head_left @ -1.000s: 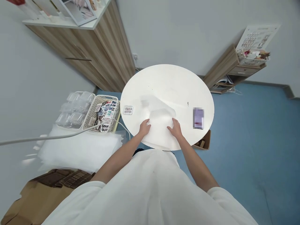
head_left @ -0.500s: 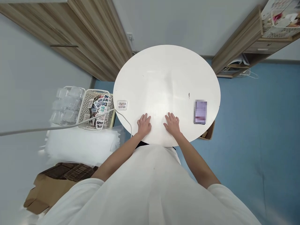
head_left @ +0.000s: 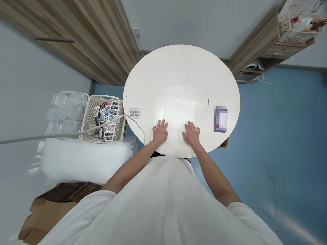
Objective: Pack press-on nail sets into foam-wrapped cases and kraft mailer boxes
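Observation:
My left hand (head_left: 160,132) lies palm down on the white round table (head_left: 178,68), fingers spread, holding nothing. Level with it, my right hand (head_left: 192,133) also rests on the tabletop near the front edge, its fingers apart and nothing in them. A small clear plastic case (head_left: 134,113) with rows of small colourful pieces sits at the table's left edge, beyond my left hand. Off to the right of my right hand lies a purple rectangular item (head_left: 220,119), blurred by pixels, so its kind cannot be made out.
A white cable (head_left: 112,123) runs from the left over the table's edge. Beside the table stand a white basket (head_left: 88,117) of printed packets and stacked clear plastic boxes (head_left: 67,112). A cardboard box (head_left: 43,217) is at lower left, a wooden cabinet (head_left: 102,44) behind.
The camera view has shifted slightly. Both hands stay flat on the table and sit slightly further right in the picture. Nothing has been picked up.

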Available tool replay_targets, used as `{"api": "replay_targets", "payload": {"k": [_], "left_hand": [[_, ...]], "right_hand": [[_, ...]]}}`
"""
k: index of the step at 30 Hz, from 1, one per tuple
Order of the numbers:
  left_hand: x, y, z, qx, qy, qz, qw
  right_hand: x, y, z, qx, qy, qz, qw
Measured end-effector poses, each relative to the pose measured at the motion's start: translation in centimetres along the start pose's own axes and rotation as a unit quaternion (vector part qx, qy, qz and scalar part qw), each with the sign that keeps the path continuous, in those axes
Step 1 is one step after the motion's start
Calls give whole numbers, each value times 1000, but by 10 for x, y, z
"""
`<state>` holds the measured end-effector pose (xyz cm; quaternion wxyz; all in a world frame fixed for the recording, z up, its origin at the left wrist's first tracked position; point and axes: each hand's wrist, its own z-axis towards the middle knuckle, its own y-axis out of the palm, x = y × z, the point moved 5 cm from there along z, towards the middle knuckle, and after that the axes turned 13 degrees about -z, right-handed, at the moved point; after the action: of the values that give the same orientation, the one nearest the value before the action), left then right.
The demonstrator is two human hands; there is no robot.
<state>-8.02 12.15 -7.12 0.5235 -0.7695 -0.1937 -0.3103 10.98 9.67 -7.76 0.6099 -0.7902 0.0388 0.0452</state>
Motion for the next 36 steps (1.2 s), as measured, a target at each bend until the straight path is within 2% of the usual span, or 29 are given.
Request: {"api": "replay_targets", "payload": {"k": [5,8,10,13,16,18,22,27,32,36], "left_hand": [[-2,-6,-2,-6,31,-50,998],[-13,-19,-8,11,27,-60,998],[-28,-35,-14,46,2,-61,997],[-62,-67,-20,128,-63,-78,987],[-98,-98,-22,197,-119,-125,965],[-117,-113,-19,219,-136,-167,951],[-140,-127,-5,199,-135,-246,939],[-154,-129,6,160,-152,-305,926],[-152,-132,6,142,-131,-323,927],[-141,-122,4,122,-101,-362,919]], "right_hand": [[-4,-8,-4,9,22,-3,1000],[-20,-18,-2,34,31,8,999],[-41,-25,3,46,26,25,998],[-88,-29,16,36,-9,66,997],[-140,-25,35,-7,-60,132,989],[-169,-20,49,-42,-75,182,980],[-211,-7,72,-109,-76,260,956],[-235,1,82,-150,-47,353,922],[-242,5,78,-132,-38,375,917],[-226,3,68,-73,-21,350,934]]}}
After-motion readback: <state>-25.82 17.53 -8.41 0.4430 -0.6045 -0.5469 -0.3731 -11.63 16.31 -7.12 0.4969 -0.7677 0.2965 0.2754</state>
